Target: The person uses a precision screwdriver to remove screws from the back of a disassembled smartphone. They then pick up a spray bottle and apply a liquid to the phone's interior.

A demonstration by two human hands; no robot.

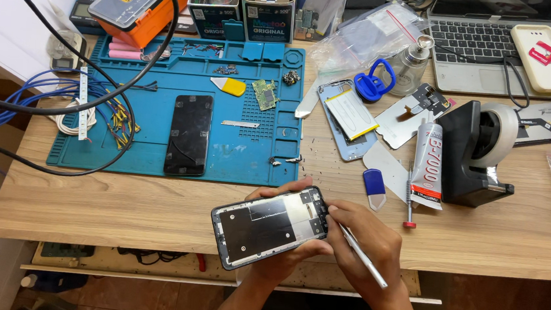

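Observation:
My left hand point(283, 252) grips an opened phone frame point(269, 226) from below, its bare metal inner side facing up, over the table's front edge. My right hand point(364, 239) holds a thin metal tool point(363, 257), tweezers or a pick, with its tip at the frame's right end. Both hands are close together in front of a blue work mat point(150, 147).
On the mat lie a black phone screen point(189, 134), a yellow pick point(230, 86) and a small green circuit board point(265, 94). To the right are a phone back with battery point(349, 115), a glue tube point(428, 165), a black tape dispenser point(475, 152) and a laptop point(478, 40). Cables point(41, 94) run at left.

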